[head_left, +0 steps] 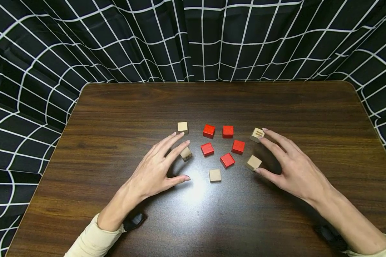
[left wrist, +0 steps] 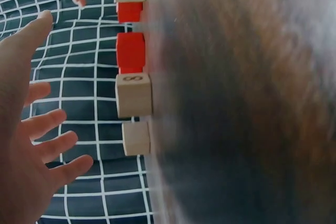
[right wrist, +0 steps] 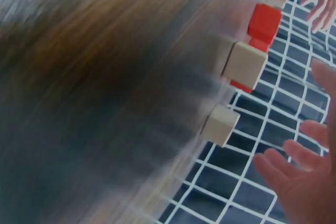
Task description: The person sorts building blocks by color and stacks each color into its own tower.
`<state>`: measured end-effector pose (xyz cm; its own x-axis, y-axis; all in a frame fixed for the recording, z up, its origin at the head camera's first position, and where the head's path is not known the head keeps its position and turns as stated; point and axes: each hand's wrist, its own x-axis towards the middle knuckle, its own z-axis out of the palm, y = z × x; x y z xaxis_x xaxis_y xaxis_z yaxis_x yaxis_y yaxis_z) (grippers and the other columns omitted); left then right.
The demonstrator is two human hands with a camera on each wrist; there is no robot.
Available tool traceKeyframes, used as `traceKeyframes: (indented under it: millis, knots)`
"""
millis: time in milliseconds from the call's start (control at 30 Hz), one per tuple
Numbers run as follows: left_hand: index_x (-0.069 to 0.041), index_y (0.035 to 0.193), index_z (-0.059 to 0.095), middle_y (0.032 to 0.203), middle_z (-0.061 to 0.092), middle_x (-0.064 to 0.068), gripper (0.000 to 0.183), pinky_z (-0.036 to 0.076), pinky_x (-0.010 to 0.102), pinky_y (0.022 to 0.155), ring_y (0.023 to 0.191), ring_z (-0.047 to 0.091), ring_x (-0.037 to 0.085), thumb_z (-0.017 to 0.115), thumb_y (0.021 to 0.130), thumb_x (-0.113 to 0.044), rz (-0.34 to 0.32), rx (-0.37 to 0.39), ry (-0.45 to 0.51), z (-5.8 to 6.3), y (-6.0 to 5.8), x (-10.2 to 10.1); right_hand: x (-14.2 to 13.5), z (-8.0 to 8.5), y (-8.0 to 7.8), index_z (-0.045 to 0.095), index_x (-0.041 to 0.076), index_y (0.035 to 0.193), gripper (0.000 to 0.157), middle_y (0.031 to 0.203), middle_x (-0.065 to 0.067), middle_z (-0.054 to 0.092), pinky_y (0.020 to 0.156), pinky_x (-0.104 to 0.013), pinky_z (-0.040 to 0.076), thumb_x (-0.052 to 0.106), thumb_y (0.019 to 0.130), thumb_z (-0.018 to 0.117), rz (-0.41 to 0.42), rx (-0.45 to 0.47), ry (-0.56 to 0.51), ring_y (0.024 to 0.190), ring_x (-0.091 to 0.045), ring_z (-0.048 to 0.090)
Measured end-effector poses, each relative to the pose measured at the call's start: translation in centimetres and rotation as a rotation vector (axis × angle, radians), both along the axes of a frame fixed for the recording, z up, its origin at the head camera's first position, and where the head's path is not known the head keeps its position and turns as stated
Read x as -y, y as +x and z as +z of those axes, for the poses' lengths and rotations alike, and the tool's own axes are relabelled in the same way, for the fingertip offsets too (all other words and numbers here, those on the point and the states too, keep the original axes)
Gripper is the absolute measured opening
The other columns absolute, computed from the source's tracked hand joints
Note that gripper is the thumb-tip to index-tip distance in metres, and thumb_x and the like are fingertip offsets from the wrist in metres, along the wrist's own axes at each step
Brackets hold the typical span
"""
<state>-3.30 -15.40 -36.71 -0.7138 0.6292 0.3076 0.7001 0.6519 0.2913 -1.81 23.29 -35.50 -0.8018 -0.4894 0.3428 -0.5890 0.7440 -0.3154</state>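
Observation:
Several red cubes [head_left: 227,131] lie scattered on the table between the hands, with plain wooden cubes around them. My left hand [head_left: 156,167] hovers with fingers spread, nearest to one wooden cube [head_left: 182,127] at the back and another wooden cube [head_left: 186,154] partly behind its fingers. To the right, my right hand [head_left: 296,167] is spread too, its fingertips close to a wooden cube with a dark marking [head_left: 256,134] and its thumb near a plainer wooden cube [head_left: 253,162]. Whether these fingertips touch the cubes I cannot tell. Both wrist views show empty palms.
One more wooden cube [head_left: 215,175] sits nearest the front, by a bright glare on the dark wood table [head_left: 132,103]. Black curtains with a white grid [head_left: 212,43] hang behind and at both sides of the table. A dark wrist device [head_left: 135,220] hangs under the left wrist.

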Motion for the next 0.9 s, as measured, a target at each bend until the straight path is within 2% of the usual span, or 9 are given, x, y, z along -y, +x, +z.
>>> traceKeyframes:
  millis: [233, 433, 633, 733, 900]
  knots:
    - [-0.019, 0.154, 0.035, 0.158, 0.035, 0.005, 0.09, 0.034, 0.049, 0.115, 0.144, 0.032, 0.028, 0.073, 0.083, -0.058, -0.04, 0.012, 0.031, -0.2, 0.3, -0.5, 1.0, 0.2, 0.4, 0.051, 0.012, 0.144, 0.077, 0.15, -0.011, 0.045, 0.108, -0.043, 0.041, 0.069, 0.093, 0.046, 0.02, -0.003, -0.005, 0.129, -0.034, 0.049]
    - [-0.017, 0.154, 0.034, 0.155, 0.039, 0.007, 0.091, 0.035, 0.046, 0.115, 0.14, 0.038, 0.026, 0.077, 0.082, -0.053, -0.084, 0.041, 0.06, -0.5, 0.3, -0.9, 1.8, 0.4, 0.6, 0.055, 0.012, 0.141, 0.072, 0.146, -0.009, 0.049, 0.11, -0.029, 0.038, 0.066, 0.094, 0.047, 0.064, -0.005, -0.03, 0.125, -0.029, 0.053]
    - [-0.016, 0.153, 0.037, 0.153, 0.041, 0.005, 0.09, 0.04, 0.04, 0.112, 0.134, 0.046, 0.021, 0.08, 0.081, -0.048, -0.099, 0.08, 0.079, -0.8, 0.5, -1.6, 2.6, 0.1, 0.9, 0.057, 0.011, 0.139, 0.066, 0.144, -0.007, 0.051, 0.099, -0.036, 0.044, 0.06, 0.096, 0.049, 0.108, 0.021, -0.038, 0.123, -0.025, 0.055]
    - [-0.016, 0.153, 0.037, 0.153, 0.041, 0.004, 0.089, 0.042, 0.04, 0.11, 0.133, 0.047, 0.021, 0.078, 0.082, -0.049, -0.104, 0.094, 0.084, -0.9, 0.7, -2.0, 2.8, -0.1, 0.9, 0.057, 0.011, 0.139, 0.063, 0.143, -0.007, 0.053, 0.101, -0.033, 0.043, 0.056, 0.095, 0.055, 0.127, 0.04, -0.053, 0.123, -0.024, 0.056]
    - [-0.015, 0.151, 0.04, 0.15, 0.043, 0.004, 0.087, 0.043, 0.039, 0.109, 0.132, 0.049, 0.02, 0.08, 0.081, -0.048, -0.108, 0.099, 0.112, -1.0, 0.7, -2.5, 3.2, -0.2, 1.0, 0.057, 0.013, 0.139, 0.064, 0.14, -0.005, 0.054, 0.102, -0.027, 0.043, 0.036, 0.084, 0.08, 0.139, 0.068, -0.053, 0.121, -0.019, 0.057]
